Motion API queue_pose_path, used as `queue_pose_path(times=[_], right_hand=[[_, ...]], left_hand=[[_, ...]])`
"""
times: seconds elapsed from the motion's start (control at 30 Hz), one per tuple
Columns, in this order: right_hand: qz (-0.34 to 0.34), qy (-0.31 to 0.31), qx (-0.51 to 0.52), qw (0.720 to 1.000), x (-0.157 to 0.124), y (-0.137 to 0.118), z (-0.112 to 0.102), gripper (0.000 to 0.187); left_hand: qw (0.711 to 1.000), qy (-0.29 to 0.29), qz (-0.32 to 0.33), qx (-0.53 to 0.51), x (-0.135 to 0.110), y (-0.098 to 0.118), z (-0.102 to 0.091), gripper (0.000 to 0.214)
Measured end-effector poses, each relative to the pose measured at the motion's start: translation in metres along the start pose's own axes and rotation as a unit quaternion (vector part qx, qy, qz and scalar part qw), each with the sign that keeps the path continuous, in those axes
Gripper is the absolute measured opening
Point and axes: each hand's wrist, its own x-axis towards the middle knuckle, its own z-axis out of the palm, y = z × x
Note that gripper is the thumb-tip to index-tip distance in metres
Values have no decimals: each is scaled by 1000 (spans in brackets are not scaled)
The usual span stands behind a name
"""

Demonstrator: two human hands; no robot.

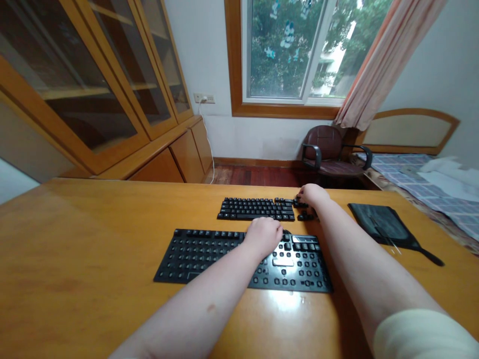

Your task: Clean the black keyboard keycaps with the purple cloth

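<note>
A black keyboard lies on the desk with most of its keycaps off, bare switch posts showing; keys still sit along its top row. My left hand rests over its upper edge right of the middle, fingers curled; what they hold, if anything, is hidden. Behind it, removed black keycaps are laid out in keyboard order. At their right end, small groups of keycaps lie apart. My right hand reaches there, fingertips pinched down at a keycap, partly hidden by the hand.
A dark pouch with a strap lies on the right of the wooden desk, a thin wire tool on it. Beyond the desk's far edge stand a chair and a bed. A glass-door cabinet is at left.
</note>
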Motion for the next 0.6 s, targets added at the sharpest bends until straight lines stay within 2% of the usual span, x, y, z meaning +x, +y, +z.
queue_pose_path(times=[0.23, 0.37, 0.53, 0.6], right_hand=[[-24, 4, -23, 999, 2, -7, -5, 22], [-35, 34, -18, 999, -8, -7, -15, 23], [-58, 107, 22, 992, -51, -13, -27, 30], [-118, 166, 133, 970, -78, -20, -25, 27]], left_hand=[[1000, -2, 1, -3, 0, 0, 0, 32], [1000, -10, 0, -8, 0, 0, -1, 32], [999, 13, -14, -47, 0, 0, -2, 25], [995, 50, -27, -79, -1, 1, -1, 24]])
